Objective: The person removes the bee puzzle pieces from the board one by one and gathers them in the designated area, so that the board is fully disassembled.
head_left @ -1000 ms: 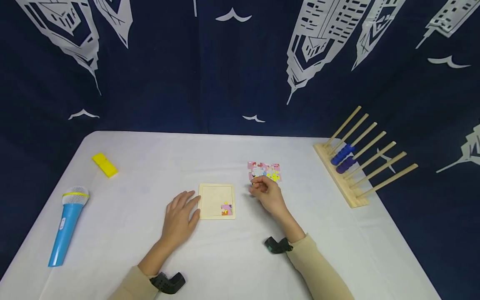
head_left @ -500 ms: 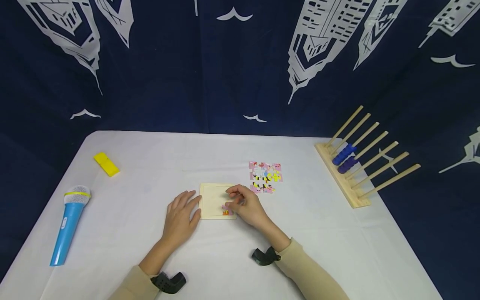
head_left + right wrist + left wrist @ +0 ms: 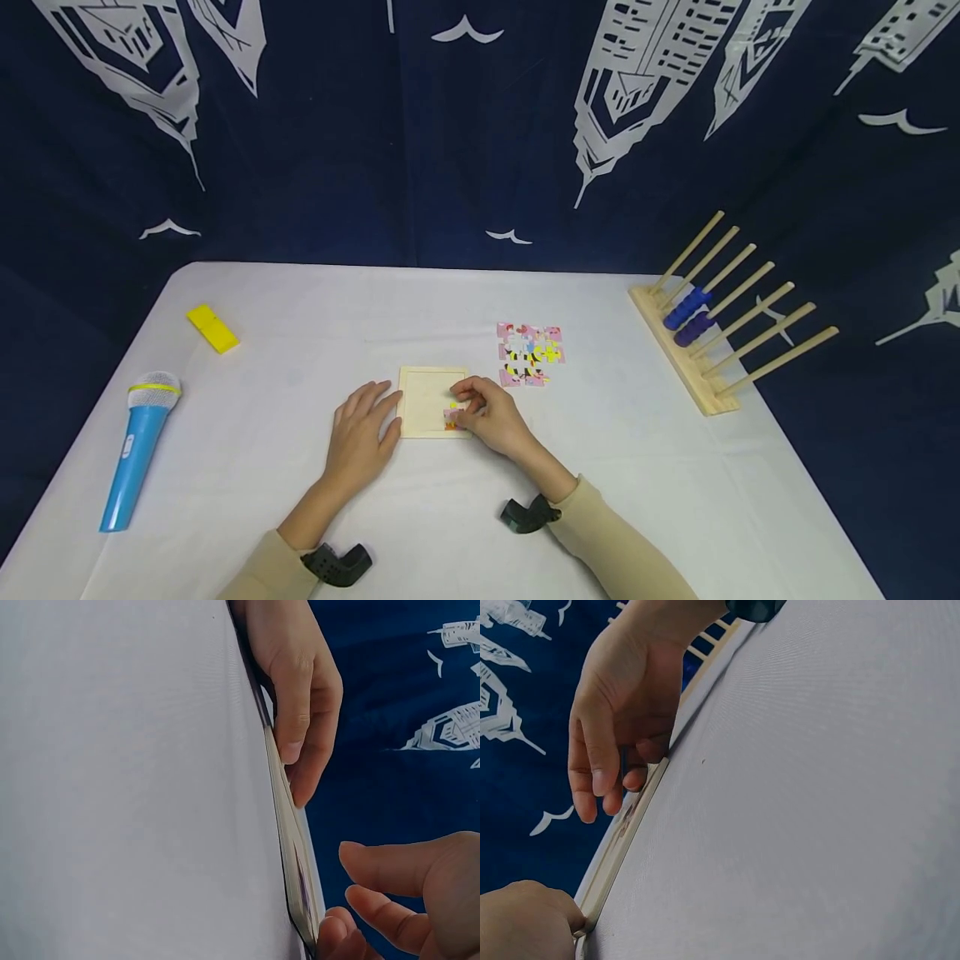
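A square pale wooden puzzle tray lies flat on the white table. One pink puzzle piece sits in its lower right corner. My left hand rests along the tray's left edge, fingers extended; the left wrist view shows the hand at the tray rim. Over the tray's right side is my right hand, its thumb at the pink piece. In the right wrist view the same hand has thumb and forefinger apart, with nothing visible between them. Right of the tray, several loose puzzle pieces lie grouped in rows.
A blue toy microphone and a yellow block lie at the left. At the right stands a wooden peg rack with blue and purple beads on its rods. A dark blue printed curtain hangs behind the table.
My right hand has moved from the loose pieces down and left to the tray, uncovering the lower row. In the last half second its thumb has shifted slightly. My left hand stays put.
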Action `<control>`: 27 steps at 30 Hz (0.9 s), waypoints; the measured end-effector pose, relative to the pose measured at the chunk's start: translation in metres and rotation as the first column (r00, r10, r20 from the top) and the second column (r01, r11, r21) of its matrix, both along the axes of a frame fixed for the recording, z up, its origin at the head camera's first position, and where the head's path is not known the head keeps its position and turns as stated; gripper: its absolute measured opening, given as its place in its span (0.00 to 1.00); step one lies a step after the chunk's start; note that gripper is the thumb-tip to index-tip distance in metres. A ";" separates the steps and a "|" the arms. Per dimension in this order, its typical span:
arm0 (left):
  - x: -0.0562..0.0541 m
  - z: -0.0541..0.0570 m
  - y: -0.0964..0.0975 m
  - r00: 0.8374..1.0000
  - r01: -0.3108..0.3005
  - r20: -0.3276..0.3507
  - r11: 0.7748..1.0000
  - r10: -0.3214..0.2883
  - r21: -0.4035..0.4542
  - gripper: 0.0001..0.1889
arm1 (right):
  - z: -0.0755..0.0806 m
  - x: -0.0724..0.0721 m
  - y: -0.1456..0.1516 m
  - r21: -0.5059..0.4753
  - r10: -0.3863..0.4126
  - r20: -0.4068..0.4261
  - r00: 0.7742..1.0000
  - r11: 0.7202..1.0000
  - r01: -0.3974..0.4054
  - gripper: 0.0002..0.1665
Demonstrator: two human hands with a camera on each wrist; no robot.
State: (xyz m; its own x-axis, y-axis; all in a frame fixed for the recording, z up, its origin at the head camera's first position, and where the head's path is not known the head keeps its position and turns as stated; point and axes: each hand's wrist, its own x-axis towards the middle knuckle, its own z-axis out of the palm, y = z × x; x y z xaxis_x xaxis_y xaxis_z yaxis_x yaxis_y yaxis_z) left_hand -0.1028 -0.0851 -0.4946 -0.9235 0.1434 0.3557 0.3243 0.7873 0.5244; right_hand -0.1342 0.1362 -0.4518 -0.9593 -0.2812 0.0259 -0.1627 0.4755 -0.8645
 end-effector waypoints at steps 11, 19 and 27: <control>-0.001 0.001 0.001 1.000 -0.002 -0.014 1.000 0.002 0.006 0.19 | -0.005 -0.002 0.001 0.090 0.004 -0.052 0.999 0.996 0.000 0.17; -0.002 0.001 0.001 1.000 -0.007 -0.012 1.000 0.007 0.007 0.19 | -0.006 -0.003 0.002 0.126 0.020 -0.092 0.996 0.992 -0.008 0.19; -0.001 0.001 0.001 1.000 -0.004 -0.016 1.000 0.004 0.008 0.19 | -0.008 -0.001 0.001 0.164 0.035 -0.127 0.991 0.986 -0.014 0.22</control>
